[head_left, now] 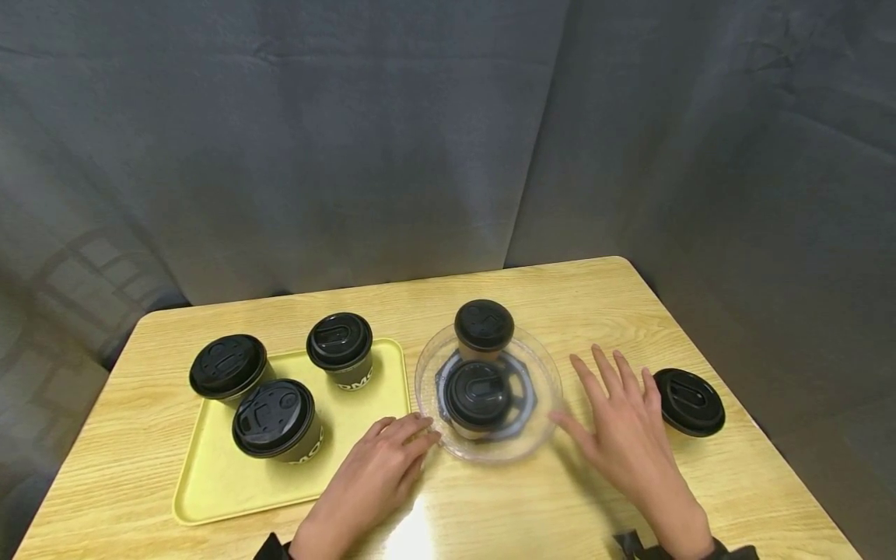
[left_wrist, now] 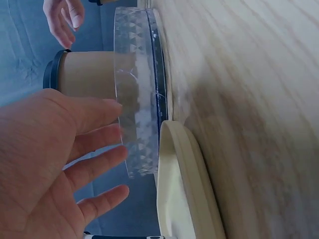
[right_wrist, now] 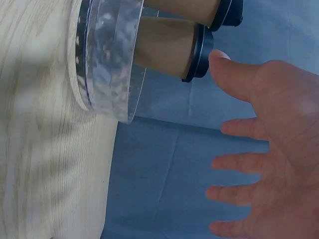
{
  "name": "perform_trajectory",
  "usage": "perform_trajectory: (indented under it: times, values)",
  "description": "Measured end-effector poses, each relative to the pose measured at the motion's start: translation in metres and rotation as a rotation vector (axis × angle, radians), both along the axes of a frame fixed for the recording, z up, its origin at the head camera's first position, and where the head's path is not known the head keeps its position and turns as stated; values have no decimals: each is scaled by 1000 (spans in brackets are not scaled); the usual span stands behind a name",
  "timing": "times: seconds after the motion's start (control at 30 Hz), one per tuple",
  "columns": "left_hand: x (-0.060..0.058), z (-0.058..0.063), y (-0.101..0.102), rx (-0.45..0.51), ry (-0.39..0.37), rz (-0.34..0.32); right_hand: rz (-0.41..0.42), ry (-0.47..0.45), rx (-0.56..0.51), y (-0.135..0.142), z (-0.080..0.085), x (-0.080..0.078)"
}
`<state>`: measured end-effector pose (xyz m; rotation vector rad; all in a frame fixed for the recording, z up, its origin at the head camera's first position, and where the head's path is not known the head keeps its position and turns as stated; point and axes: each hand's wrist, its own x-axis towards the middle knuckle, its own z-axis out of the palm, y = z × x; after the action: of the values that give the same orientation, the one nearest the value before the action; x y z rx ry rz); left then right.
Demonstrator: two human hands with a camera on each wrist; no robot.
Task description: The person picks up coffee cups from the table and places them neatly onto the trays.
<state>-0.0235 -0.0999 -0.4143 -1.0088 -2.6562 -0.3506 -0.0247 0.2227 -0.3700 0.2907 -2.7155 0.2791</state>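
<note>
A clear round plastic tray (head_left: 541, 365) with a raised, faceted wall sits mid-table, a pale octagonal shape showing through its floor. Two lidded paper cups stand in it, a front cup (head_left: 478, 397) and a back cup (head_left: 483, 327). My left hand (head_left: 381, 463) is at the tray's front left, its loosely extended fingertips at the clear wall (left_wrist: 137, 99); whether they press on it I cannot tell. To the tray's right my right hand (head_left: 623, 428) hovers with fingers spread, holding nothing. Beyond that hand stands another black-lidded cup (head_left: 689, 402), its body mostly hidden.
Left of the round tray lies a yellow rectangular tray (head_left: 357, 443). Three black-lidded cups are on it: a back right cup (head_left: 341, 350), a front cup (head_left: 276, 420) and a left cup (head_left: 231, 369) at its edge. Grey curtains (head_left: 350, 155) hang behind the wooden table (head_left: 595, 295).
</note>
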Motion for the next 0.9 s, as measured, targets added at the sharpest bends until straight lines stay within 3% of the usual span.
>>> perform_trajectory:
  times: [0.27,0.67,0.9]
  values:
    - [-4,2,-1,-12,-62,71,-48,-14,4,9,0,1]
    - [-10,3,2,58,-6,101,-129,-9,8,29,3,1]
    - [-13,5,5,90,-54,145,-174,-16,4,43,1,2]
